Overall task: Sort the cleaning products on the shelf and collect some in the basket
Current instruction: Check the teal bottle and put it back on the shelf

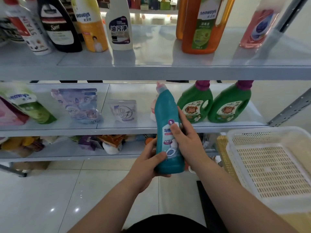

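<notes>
We hold the teal bottle [165, 115] in front of the middle shelf [127, 127], its long axis near upright, neck toward 12 o'clock. Our left hand [148, 163] grips the base and our right hand [186, 140] the waist, fingers [182, 116] curled round it. The basket [262, 132] lies open at 4 o'clock, nearer the right hand, with free room between. The green jugs [195, 106] stand at 1 o'clock.

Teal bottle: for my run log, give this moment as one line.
left hand: grips teal bottle base | right hand: grips its middle | white basket: bottle not inside
</notes>
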Demonstrator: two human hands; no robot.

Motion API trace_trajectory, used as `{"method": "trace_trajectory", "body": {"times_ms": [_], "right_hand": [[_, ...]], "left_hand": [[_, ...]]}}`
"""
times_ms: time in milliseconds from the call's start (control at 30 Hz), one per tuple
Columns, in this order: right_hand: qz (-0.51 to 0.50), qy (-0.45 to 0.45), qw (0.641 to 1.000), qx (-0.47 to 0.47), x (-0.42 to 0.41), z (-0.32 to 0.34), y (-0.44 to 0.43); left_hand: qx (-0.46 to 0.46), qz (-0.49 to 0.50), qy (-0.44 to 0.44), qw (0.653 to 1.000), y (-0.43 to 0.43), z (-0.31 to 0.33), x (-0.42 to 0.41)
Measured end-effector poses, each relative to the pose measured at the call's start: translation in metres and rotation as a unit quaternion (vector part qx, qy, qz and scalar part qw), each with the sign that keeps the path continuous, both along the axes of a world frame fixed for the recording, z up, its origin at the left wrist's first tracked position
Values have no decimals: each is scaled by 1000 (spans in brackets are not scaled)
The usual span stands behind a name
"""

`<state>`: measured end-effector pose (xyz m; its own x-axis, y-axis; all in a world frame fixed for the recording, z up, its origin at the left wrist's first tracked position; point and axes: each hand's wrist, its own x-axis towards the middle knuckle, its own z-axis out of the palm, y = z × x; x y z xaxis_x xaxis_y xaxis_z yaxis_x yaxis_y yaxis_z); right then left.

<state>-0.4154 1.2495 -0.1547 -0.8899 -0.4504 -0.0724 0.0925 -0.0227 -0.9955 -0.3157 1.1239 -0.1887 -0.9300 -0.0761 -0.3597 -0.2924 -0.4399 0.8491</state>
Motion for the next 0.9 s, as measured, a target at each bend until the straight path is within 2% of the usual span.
{"method": "trace_trajectory", "body": {"times_ms": [133, 267, 333, 400, 600, 900], "right_hand": [[-3, 56, 998, 8, 15, 8, -10], [-15, 53, 998, 17, 29, 7, -21], [-12, 53, 998, 28, 36, 8, -30], [-8, 63, 997, 53, 43, 12, -41], [-27, 115, 988, 98, 50, 36, -80], [-110, 240, 960, 93, 18, 125, -131]], "left_hand": [[24, 4, -10, 1000, -18, -5, 5], [-3, 9, -2, 1000, -32, -8, 13], [-34, 16, 14, 999, -41, -4, 18], [-107, 6, 39, 993, -52, 6, 20], [-248, -5, 136, 959, -95, 45, 16], [-361, 27, 271, 892, -137, 130, -28]]}}
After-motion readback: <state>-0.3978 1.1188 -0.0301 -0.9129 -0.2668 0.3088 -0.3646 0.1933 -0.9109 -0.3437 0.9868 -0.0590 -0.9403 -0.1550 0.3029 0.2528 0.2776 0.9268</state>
